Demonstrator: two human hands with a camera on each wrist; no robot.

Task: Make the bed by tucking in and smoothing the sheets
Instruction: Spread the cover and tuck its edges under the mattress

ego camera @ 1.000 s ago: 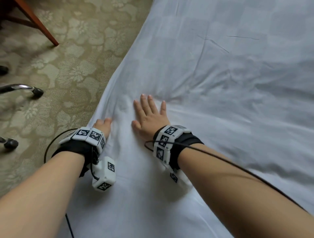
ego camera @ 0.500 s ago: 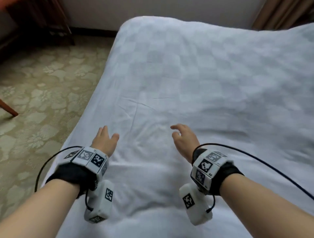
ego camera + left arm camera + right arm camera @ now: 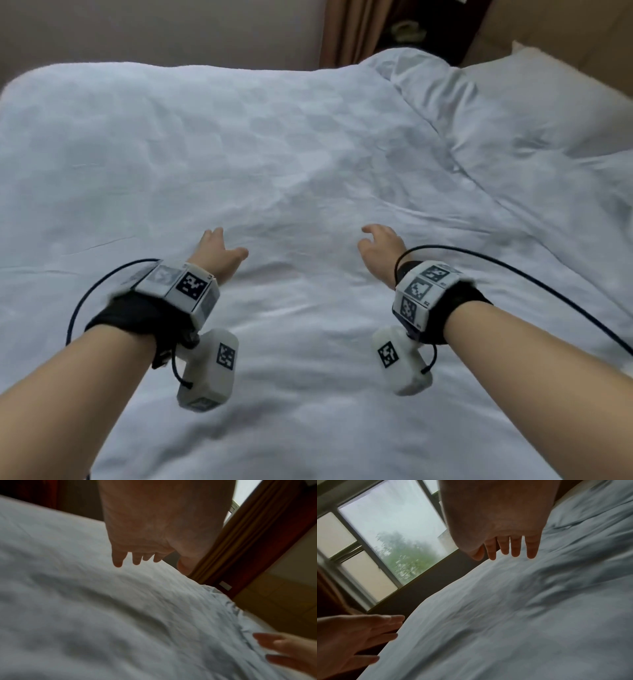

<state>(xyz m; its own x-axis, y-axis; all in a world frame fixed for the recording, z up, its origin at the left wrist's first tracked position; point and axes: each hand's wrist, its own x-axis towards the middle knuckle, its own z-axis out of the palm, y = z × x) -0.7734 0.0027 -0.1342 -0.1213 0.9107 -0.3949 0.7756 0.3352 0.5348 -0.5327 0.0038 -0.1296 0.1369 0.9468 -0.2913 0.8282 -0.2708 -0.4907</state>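
A white checked sheet (image 3: 291,144) covers the bed, with creases across its middle. My left hand (image 3: 219,251) hovers over the near centre of the sheet, fingers straight and spread, holding nothing. My right hand (image 3: 380,245) hovers a little to its right, fingers loosely extended, also holding nothing. In the left wrist view the left hand (image 3: 137,557) hangs just above the sheet (image 3: 102,615), and the right hand (image 3: 289,651) shows at the lower right. In the right wrist view the right hand (image 3: 510,550) is just above the sheet (image 3: 522,615).
A white pillow (image 3: 548,113) lies at the head of the bed on the right, with a folded edge of the cover (image 3: 421,78) beside it. Brown curtains (image 3: 356,31) and a window (image 3: 393,534) stand beyond the far side.
Both hands lifted off the sheet at the bed's left edge and moved apart over its middle. My view swung from the floor side up across the bed to the pillow.
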